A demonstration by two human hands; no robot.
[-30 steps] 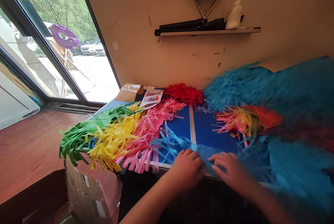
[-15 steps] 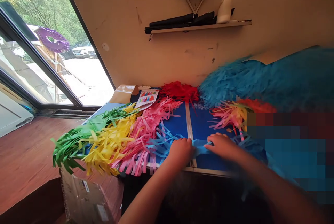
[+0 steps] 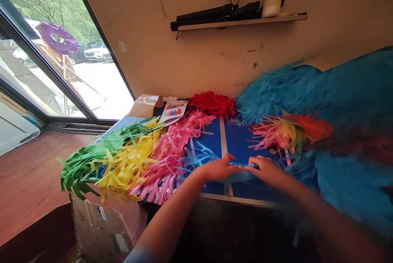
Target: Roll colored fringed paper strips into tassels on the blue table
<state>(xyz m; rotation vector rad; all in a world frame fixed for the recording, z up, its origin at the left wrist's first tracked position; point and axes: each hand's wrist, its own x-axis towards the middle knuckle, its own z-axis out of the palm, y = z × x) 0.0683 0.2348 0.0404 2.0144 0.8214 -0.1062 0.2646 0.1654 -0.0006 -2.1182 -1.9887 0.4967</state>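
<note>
A light-blue fringed tissue paper [image 3: 242, 177] lies across the front of the blue table, under both hands. My left hand [image 3: 217, 169] rests on it from the left, thumb and forefinger stretched apart. From the right, my right hand [image 3: 266, 171] closes thumb and fingers on the paper's upper edge. The fingertips of both hands almost meet in the middle. Cut blue strips [image 3: 199, 156] fan out beyond my left hand. Parts of the paper are hidden beneath the hands.
Pink [image 3: 172, 148], yellow [image 3: 132, 160] and green fringed tissue [image 3: 95, 154] lie at left, red tissue [image 3: 211, 103] behind. A printed card [image 3: 174, 109] sits nearby. Large blue fluffy material [image 3: 276, 91] and a multicoloured tassel [image 3: 282, 132] are at right. A cardboard box [image 3: 101, 230] stands below.
My left hand has moved right along the blue paper, its fingers spreading, until it nearly touches my right hand. My right hand stays about where it was. The view has shifted slightly.
</note>
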